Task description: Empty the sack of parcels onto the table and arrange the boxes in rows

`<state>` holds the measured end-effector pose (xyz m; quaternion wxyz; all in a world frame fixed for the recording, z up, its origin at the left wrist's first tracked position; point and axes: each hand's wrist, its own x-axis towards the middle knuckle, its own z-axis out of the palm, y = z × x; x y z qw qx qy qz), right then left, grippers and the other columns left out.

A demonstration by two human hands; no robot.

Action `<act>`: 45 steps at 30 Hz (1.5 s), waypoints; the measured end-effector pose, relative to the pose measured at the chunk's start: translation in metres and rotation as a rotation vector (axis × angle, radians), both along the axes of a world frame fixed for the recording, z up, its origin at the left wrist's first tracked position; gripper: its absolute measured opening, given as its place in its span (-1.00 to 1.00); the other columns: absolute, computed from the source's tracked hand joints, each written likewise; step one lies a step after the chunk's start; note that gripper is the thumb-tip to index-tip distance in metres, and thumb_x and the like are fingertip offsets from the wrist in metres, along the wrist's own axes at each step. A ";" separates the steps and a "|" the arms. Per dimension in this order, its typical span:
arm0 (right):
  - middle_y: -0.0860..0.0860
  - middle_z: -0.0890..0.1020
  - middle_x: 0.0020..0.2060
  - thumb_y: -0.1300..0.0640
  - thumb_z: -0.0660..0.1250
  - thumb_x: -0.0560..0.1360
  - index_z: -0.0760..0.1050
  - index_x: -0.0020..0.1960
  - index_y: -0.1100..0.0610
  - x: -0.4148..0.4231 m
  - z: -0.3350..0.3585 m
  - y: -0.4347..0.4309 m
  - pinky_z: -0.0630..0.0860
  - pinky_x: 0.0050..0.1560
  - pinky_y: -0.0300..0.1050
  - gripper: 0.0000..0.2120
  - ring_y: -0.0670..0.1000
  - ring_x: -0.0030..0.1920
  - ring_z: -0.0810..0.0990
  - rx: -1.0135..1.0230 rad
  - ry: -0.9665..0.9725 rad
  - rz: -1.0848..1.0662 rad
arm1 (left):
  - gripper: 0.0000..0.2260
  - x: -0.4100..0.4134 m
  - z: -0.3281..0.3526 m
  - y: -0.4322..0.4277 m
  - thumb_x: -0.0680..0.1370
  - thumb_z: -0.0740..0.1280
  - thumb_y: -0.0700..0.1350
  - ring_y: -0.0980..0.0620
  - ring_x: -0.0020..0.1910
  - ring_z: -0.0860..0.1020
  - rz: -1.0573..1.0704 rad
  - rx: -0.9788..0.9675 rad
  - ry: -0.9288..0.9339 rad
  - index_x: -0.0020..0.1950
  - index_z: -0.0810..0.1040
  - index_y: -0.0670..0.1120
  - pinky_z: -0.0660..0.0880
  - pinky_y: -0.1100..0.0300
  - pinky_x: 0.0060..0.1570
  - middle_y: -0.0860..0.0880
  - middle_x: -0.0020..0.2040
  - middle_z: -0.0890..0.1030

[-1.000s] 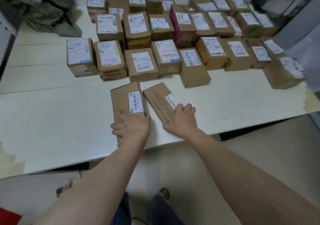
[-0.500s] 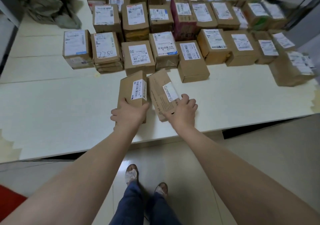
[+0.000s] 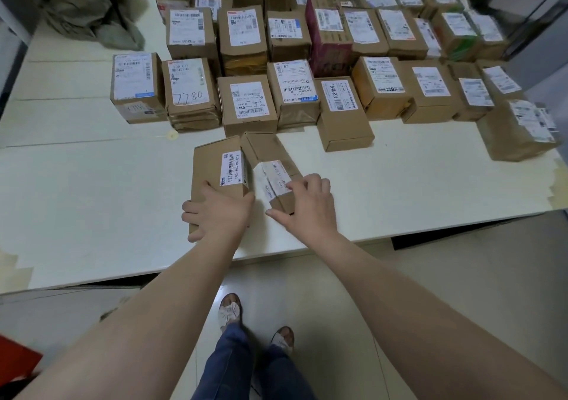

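Two long brown boxes lie side by side on the white table [image 3: 92, 190], just in front of the rows of parcels. My left hand [image 3: 216, 215] grips the near end of the left long box [image 3: 212, 165], fingers round its left side and thumb on its right. My right hand [image 3: 309, 205] holds the near end of the right long box [image 3: 267, 150], fingers over its top and thumb stretched along its near edge. The two boxes touch at their far ends. The crumpled grey-green sack [image 3: 86, 9] lies at the table's far left corner.
Several rows of labelled cardboard boxes fill the far half of the table, among them a pink box [image 3: 330, 42] and a box marked 7780 [image 3: 187, 85]. A larger parcel [image 3: 516, 132] sits at the right end. The table's near edge runs just below my hands.
Both hands have slid the two long boxes away from me toward the front row. The right box has swung closer to the left one, and their far ends now meet.
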<state>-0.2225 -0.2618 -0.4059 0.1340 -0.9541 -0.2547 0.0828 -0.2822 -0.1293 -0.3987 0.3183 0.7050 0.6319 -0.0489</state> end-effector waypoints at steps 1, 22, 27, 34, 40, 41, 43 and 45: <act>0.08 0.31 0.30 -0.36 0.41 0.31 0.41 0.28 0.03 -0.002 -0.002 0.001 0.33 0.27 -0.01 -0.30 0.14 0.29 0.26 -0.010 0.007 -0.005 | -0.20 -0.002 -0.002 0.000 0.31 0.43 0.23 -0.21 0.35 0.20 -0.004 0.010 0.010 0.44 0.16 0.05 0.30 -0.14 0.21 -0.23 0.35 0.24; 0.23 -0.02 0.54 -0.25 0.37 0.44 0.10 0.54 0.11 0.015 -0.020 0.023 0.17 0.47 0.04 -0.15 0.22 0.50 0.06 -0.077 0.181 -0.151 | -0.12 -0.005 -0.026 0.001 0.31 0.50 0.24 -0.20 0.40 0.14 -0.308 0.045 -0.084 0.49 0.12 0.10 0.24 -0.11 0.29 -0.17 0.43 0.14; 0.17 -0.07 0.56 -0.22 0.38 0.44 0.06 0.55 0.06 0.020 -0.022 0.025 0.17 0.48 0.07 -0.15 0.18 0.54 -0.02 -0.058 0.223 -0.172 | -0.17 -0.001 -0.032 0.010 0.37 0.48 0.21 -0.20 0.38 0.20 -0.349 0.089 -0.140 0.51 0.13 0.09 0.26 -0.08 0.31 -0.13 0.45 0.16; 0.15 -0.12 0.57 -0.21 0.35 0.47 0.00 0.57 0.05 0.020 -0.022 0.026 0.18 0.47 0.07 -0.14 0.16 0.54 -0.05 -0.078 0.243 -0.176 | -0.19 0.005 -0.035 0.022 0.40 0.47 0.18 -0.19 0.36 0.23 -0.376 0.096 -0.141 0.52 0.11 0.09 0.30 -0.07 0.29 -0.10 0.46 0.17; 0.17 -0.09 0.56 -0.24 0.36 0.44 0.01 0.56 0.04 0.019 -0.023 0.028 0.18 0.45 0.12 -0.13 0.20 0.53 -0.03 -0.086 0.258 -0.187 | -0.17 0.007 -0.035 0.028 0.43 0.43 0.21 -0.18 0.40 0.20 -0.359 0.066 -0.157 0.55 0.05 0.08 0.27 -0.06 0.34 -0.12 0.47 0.15; 0.16 -0.08 0.56 -0.26 0.36 0.43 0.03 0.56 0.03 0.020 -0.022 0.029 0.17 0.46 0.13 -0.13 0.20 0.53 -0.03 -0.076 0.240 -0.198 | -0.18 0.008 -0.035 0.030 0.45 0.40 0.22 -0.18 0.41 0.20 -0.333 0.064 -0.179 0.56 0.04 0.07 0.26 -0.07 0.35 -0.13 0.48 0.15; 0.15 -0.04 0.55 -0.26 0.36 0.43 0.08 0.54 0.03 0.019 -0.018 0.026 0.17 0.46 0.15 -0.17 0.19 0.52 0.00 -0.026 0.173 -0.216 | -0.25 0.003 -0.034 0.036 0.50 0.32 0.22 -0.19 0.41 0.20 -0.285 0.073 -0.227 0.57 0.05 0.01 0.25 -0.09 0.34 -0.14 0.48 0.17; 0.15 0.02 0.54 -0.19 0.36 0.46 0.14 0.51 0.05 0.014 -0.012 0.018 0.22 0.43 0.15 -0.24 0.19 0.49 0.04 0.045 0.105 -0.245 | -0.33 -0.011 -0.034 0.042 0.56 0.25 0.18 -0.22 0.40 0.21 -0.251 0.101 -0.239 0.57 0.09 -0.04 0.26 -0.12 0.32 -0.18 0.48 0.19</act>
